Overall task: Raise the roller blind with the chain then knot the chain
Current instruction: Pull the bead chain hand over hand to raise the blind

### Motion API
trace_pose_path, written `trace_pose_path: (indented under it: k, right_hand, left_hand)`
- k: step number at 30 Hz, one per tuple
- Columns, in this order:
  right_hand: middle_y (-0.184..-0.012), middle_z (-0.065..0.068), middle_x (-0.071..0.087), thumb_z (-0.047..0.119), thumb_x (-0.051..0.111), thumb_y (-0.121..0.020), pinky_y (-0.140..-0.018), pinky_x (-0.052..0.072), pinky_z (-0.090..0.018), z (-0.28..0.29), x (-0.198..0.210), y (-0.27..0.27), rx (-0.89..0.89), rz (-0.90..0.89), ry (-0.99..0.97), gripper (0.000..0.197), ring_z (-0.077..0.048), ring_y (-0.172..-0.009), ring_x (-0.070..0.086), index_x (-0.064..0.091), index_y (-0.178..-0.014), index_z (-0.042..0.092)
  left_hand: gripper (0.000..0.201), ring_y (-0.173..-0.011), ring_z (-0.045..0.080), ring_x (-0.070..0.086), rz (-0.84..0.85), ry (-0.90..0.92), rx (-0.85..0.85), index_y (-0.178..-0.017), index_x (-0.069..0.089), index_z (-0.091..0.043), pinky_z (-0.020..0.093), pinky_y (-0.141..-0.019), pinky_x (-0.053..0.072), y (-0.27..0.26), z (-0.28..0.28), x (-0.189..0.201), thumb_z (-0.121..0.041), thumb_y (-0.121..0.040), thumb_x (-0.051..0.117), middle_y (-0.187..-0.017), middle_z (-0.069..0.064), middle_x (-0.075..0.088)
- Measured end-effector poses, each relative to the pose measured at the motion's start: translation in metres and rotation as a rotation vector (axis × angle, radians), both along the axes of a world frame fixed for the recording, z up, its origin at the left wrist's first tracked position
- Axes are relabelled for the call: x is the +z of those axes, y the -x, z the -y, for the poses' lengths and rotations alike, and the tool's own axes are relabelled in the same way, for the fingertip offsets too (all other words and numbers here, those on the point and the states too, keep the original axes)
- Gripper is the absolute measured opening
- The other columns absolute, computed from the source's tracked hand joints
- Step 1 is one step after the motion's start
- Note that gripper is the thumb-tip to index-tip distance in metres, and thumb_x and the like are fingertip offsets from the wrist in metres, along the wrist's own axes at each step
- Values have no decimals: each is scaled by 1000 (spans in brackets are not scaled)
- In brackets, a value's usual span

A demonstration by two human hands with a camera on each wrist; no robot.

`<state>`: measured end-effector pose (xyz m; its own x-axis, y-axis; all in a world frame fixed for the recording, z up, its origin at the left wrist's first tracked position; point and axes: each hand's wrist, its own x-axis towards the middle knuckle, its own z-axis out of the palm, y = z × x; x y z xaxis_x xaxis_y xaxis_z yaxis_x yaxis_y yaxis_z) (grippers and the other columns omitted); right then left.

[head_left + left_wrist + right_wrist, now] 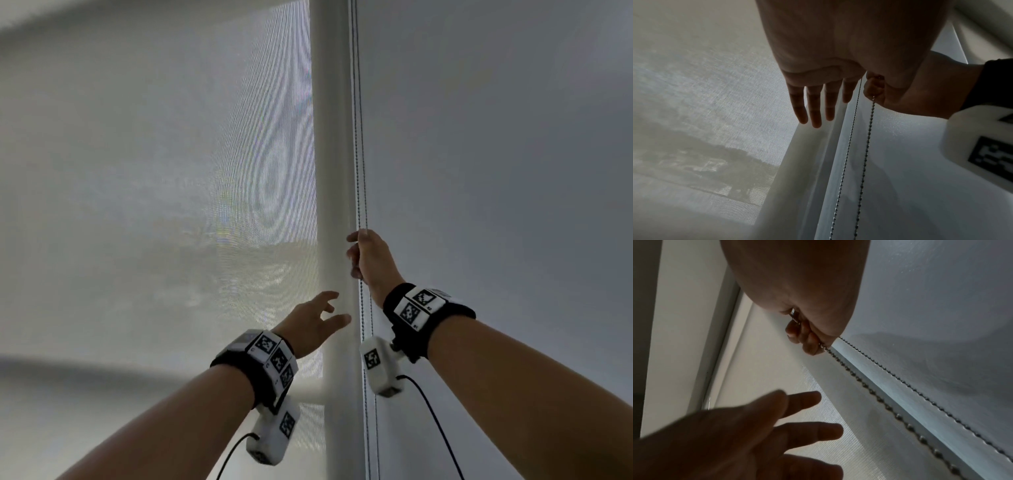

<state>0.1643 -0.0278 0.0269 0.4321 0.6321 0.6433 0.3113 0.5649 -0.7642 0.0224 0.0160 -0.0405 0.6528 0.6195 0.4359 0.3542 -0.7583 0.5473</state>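
Note:
A beaded metal chain (358, 144) hangs in two strands along the white window post (330, 171). The pale mesh roller blind (171, 171) covers the pane left of the post. My right hand (368, 257) is raised and grips one strand of the chain (840, 360) in its curled fingers (809, 344); the other strand (900, 379) runs free beside it. My left hand (318, 320) sits lower, just left of the chain (851, 141), fingers (813, 112) spread and straight, holding nothing.
A second grey blind (496, 171) hangs right of the post, close behind the chain. The lower edge of the left blind is not in view. Wrist camera units and black cables (435, 421) hang under both forearms.

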Motion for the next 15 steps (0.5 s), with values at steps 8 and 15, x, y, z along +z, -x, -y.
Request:
trace_pose_path:
  k: [8,15]
  right_hand:
    - [-57,5,40,25,34,-93,-52,28,-27,-7,-13,-2,-157,49,-121,33,-14,-51,33,42,-62,24]
    - [-54,8,32,30,35,-91,-51,25,-30,3,-18,3,-158,3,-211,41,-12,-49,26,38,-50,31]
  left_hand:
    - [46,-110,18,57,137,54,-78,-133,44,-29,31,-96,43,-9,-5,2,-44,-89,49,-122,-1,60]
    - [31,-86,20,56,361,186,-157,-115,58,-19,17,-68,40,-21,-3,9,-34,-96,38,-104,7,62]
